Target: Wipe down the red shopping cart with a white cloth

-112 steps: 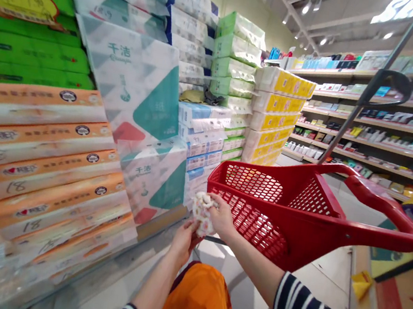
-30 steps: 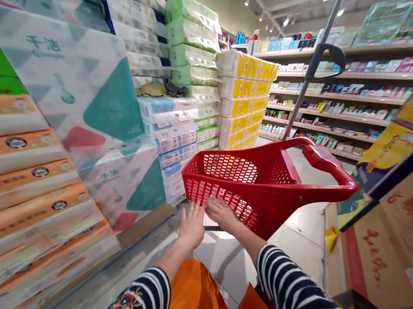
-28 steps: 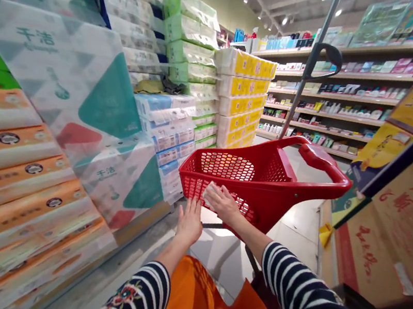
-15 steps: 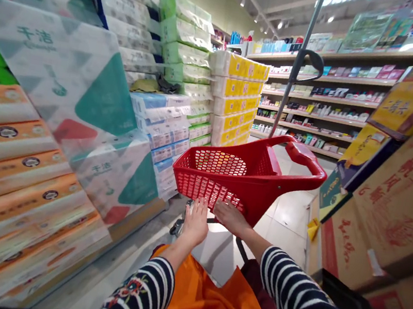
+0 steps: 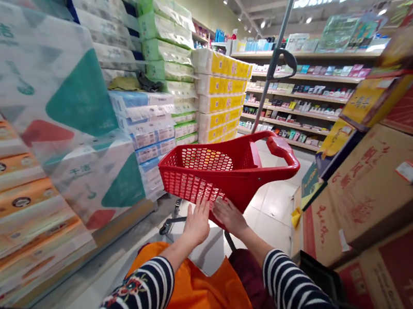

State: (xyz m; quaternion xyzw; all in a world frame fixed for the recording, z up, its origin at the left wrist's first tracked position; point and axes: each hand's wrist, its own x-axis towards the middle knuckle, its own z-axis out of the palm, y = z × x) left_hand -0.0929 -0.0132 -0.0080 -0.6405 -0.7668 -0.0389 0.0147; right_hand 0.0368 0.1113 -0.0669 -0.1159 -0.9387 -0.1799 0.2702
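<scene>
A red plastic shopping basket (image 5: 242,178) on a wheeled frame stands just ahead of me in a shop aisle, with nothing showing inside it. My left hand (image 5: 198,222) lies flat with fingers stretched out, its tips against the basket's near mesh wall. Beside it, my right hand (image 5: 230,216) rests with fingers laid flat against the lower near corner of the basket. Nothing shows in either hand. Both sleeves are striped, and an orange garment (image 5: 202,300) covers my lap.
Stacked packs of tissue and toilet paper (image 5: 62,100) wall the left side, with yellow packs (image 5: 219,94) further on. Cardboard cartons (image 5: 382,182) crowd the right. A metal pole (image 5: 273,66) rises behind the basket. Shelves of goods (image 5: 308,103) stand at the back, beyond tiled floor (image 5: 277,202).
A patterned cloth held in both hands 3.7 s ago no longer shows. The hands have stayed on the basket's near wall while the basket and the view shifted leftward and away.
</scene>
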